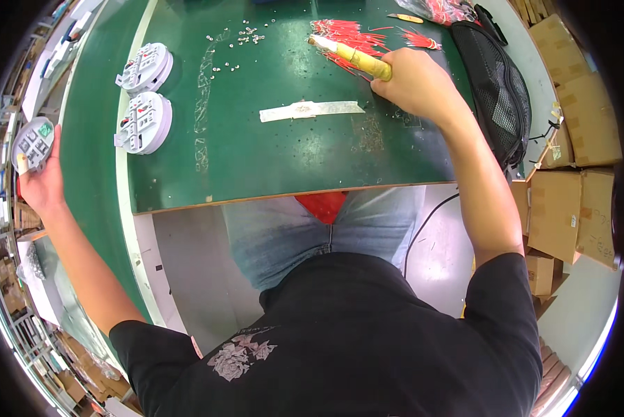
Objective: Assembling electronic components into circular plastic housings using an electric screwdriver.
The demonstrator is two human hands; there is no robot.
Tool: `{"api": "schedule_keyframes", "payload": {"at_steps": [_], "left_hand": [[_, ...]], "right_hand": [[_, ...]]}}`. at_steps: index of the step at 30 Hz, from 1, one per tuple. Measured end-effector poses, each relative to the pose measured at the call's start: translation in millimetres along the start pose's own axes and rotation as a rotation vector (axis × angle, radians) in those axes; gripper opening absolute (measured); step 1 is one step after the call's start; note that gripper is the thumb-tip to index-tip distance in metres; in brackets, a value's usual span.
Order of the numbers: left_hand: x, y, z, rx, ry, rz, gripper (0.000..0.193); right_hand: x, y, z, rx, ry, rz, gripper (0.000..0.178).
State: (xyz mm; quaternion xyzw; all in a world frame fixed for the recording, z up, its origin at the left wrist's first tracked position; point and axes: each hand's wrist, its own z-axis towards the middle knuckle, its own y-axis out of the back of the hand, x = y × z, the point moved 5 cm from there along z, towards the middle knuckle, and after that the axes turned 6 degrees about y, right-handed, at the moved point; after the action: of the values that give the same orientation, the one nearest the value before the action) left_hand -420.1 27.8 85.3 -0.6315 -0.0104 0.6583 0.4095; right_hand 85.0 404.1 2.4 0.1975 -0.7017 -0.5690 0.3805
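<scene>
Out at the far left, my left hand [44, 186] is closed around the edge of a round grey plastic housing [33, 144] with a green patch and small fittings inside. A pale yellow cover shows on its thumb. My right hand [417, 80] grips a stick-like tool [360, 59], wrapped in yellow, with a white front part and a brownish end; its exact kind I cannot make out. The tool points left, over a pile of short red wires [340, 31]. Two similar round housings [145, 121] with switches or terminals stand at the green table's left side.
Small metal parts [249, 35] lie scattered on the green table [256, 160]. A strip of whitish tape [312, 110] is stuck near the middle. On the right are a black mesh bag [496, 90], a small red wire bundle [421, 40] and cardboard boxes [555, 208].
</scene>
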Motion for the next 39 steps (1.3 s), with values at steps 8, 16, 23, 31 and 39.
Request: {"api": "schedule_keyframes", "payload": {"at_steps": [8, 16, 23, 31, 39], "left_hand": [[37, -116, -62, 0.148, 0.169, 0.254, 0.050], [83, -180, -139, 0.239, 0.002, 0.558, 0.056], [167, -221, -202, 0.307, 0.360, 0.237, 0.055], [173, -259, -245, 0.364, 0.209, 0.456, 0.049], [165, -271, -255, 0.392, -0.104, 0.623, 0.044]], "right_hand": [[-1, -5, 7, 0.118, 0.056, -0.046, 0.029], [-9, 25, -32, -0.014, -0.047, 0.601, 0.022], [57, 47, -61, -0.070, 0.101, 0.771, 0.015], [92, 32, -79, -0.167, 0.234, 0.884, 0.013], [96, 29, -83, -0.088, 0.155, 0.938, 0.014]]}}
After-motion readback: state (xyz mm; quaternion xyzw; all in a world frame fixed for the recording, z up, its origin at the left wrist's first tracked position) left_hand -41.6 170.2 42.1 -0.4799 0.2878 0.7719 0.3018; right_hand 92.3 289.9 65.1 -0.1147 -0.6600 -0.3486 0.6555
